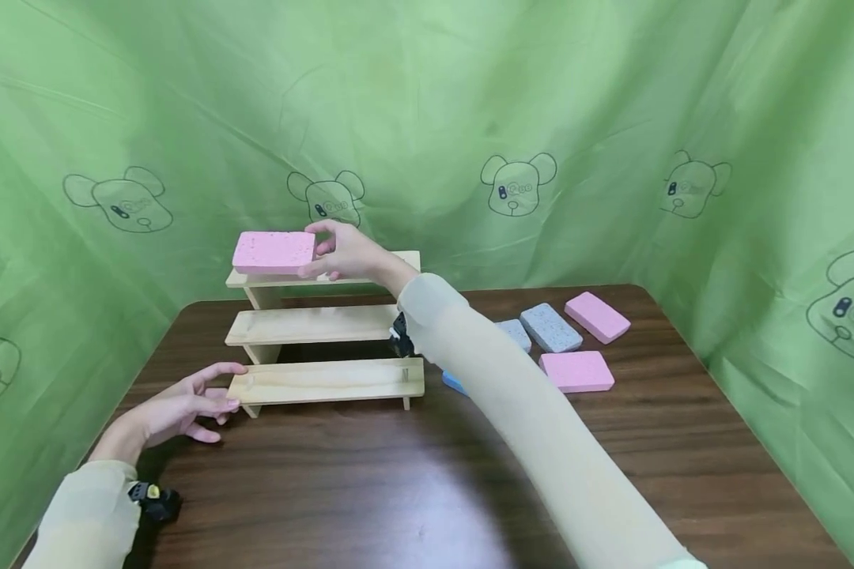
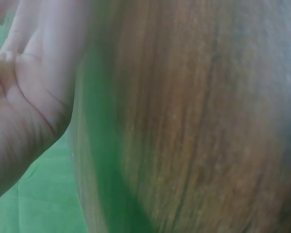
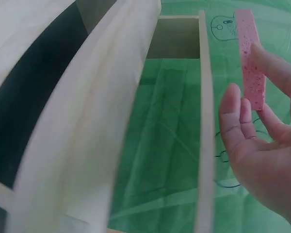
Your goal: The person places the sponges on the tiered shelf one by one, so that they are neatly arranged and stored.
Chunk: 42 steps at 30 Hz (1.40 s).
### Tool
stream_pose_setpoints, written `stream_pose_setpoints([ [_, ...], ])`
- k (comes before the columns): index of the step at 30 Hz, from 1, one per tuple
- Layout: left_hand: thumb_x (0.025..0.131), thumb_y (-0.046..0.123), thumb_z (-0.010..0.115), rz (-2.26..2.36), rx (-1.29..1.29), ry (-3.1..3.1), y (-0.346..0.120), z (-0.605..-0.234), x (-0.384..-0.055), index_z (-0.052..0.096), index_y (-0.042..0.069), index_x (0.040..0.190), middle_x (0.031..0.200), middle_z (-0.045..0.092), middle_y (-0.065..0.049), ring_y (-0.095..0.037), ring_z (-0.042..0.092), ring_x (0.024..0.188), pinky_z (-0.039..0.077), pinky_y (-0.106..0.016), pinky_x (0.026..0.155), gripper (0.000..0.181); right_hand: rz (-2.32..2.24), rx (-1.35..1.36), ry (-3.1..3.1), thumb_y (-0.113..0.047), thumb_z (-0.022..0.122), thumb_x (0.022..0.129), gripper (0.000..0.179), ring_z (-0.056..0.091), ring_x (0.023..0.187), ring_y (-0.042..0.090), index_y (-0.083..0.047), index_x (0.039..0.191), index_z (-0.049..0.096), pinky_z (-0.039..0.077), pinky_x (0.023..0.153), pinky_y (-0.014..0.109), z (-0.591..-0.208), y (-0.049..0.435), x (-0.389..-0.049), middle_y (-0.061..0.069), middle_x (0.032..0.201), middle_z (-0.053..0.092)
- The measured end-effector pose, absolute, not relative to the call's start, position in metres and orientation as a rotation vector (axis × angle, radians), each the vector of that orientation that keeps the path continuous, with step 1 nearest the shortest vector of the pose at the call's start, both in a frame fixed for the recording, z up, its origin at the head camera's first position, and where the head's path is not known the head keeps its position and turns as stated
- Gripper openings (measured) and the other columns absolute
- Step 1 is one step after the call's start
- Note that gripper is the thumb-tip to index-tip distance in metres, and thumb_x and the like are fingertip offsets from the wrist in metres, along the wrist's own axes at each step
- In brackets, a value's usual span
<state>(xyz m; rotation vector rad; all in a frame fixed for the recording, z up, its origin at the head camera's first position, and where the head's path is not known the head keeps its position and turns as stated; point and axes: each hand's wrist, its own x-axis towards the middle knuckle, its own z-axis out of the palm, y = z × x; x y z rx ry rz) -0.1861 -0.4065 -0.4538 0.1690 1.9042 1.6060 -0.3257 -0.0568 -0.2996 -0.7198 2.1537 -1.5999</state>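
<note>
My right hand [image 1: 356, 254] pinches a pink sponge [image 1: 273, 253] by its right end, at the left part of the top shelf [image 1: 406, 258] of a three-step wooden stand. In the right wrist view, the sponge [image 3: 250, 58] shows its narrow side between thumb and fingers, off the end of the wooden boards. My left hand [image 1: 181, 407] touches the left end of the bottom shelf [image 1: 327, 381] with fingers extended. The middle shelf [image 1: 320, 324] bears nothing. Only the palm [image 2: 29, 92] and part of the fingers appear in the left wrist view.
Right of the stand, on the brown table [image 1: 370, 490], lie pink sponges [image 1: 576, 371] [image 1: 598, 318] and blue sponges [image 1: 551, 328] [image 1: 514, 333], partly behind my right sleeve [image 1: 498, 379]. A green curtain [image 1: 427, 95] with bear drawings surrounds the table.
</note>
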Motion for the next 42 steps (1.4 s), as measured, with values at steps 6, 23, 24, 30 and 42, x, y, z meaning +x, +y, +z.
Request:
stream_pose_setpoints([
  [6,0.102,0.006,0.056,1.589,0.169,1.917,-0.408,-0.453,-0.182,0.031,0.027,0.15,0.11,0.063,-0.013,-0.018,0.058,0.086,0.059,-0.057,0.076,0.058,-1.771,-0.555,2.086,-0.007,0.09,0.077,0.087,0.062,0.081,0.018,-0.015,0.151,0.044,0.059,0.075,0.033,-0.31,-0.06,-0.324,0.01,0.118,0.058],
  [23,0.1,0.008,0.061,1.597,0.184,1.902,-0.378,-0.466,-0.202,0.032,0.025,0.149,0.108,0.063,-0.012,-0.018,0.058,0.086,0.059,-0.057,0.074,0.06,-1.673,-0.538,2.238,-0.01,0.087,0.081,0.083,0.06,0.08,0.017,-0.009,0.152,0.044,0.058,0.076,0.03,-0.319,-0.034,-0.328,0.01,0.108,0.059],
  [24,0.1,0.008,0.062,1.6,0.18,1.909,-0.377,-0.466,-0.204,0.032,0.025,0.149,0.106,0.063,-0.011,-0.018,0.058,0.085,0.059,-0.056,0.074,0.06,-1.663,-0.553,2.252,-0.011,0.087,0.082,0.083,0.06,0.081,0.018,-0.009,0.152,0.044,0.058,0.077,0.029,-0.318,-0.033,-0.329,0.01,0.108,0.059],
  [30,0.1,0.007,0.062,1.601,0.181,1.929,-0.381,-0.46,-0.209,0.033,0.027,0.148,0.103,0.063,-0.009,-0.017,0.058,0.084,0.06,-0.054,0.072,0.06,-1.633,-0.596,2.288,-0.013,0.088,0.081,0.083,0.063,0.08,0.018,-0.007,0.152,0.044,0.058,0.078,0.027,-0.315,-0.036,-0.336,0.012,0.109,0.061],
  [42,0.103,0.005,0.056,1.617,0.235,1.861,-0.385,-0.464,-0.21,0.033,0.029,0.148,0.109,0.063,-0.009,-0.016,0.058,0.086,0.06,-0.053,0.073,0.057,-1.591,-0.609,2.366,-0.019,0.087,0.082,0.088,0.07,0.085,0.017,-0.003,0.154,0.039,0.053,0.083,0.017,-0.317,-0.034,-0.334,0.01,0.118,0.061],
])
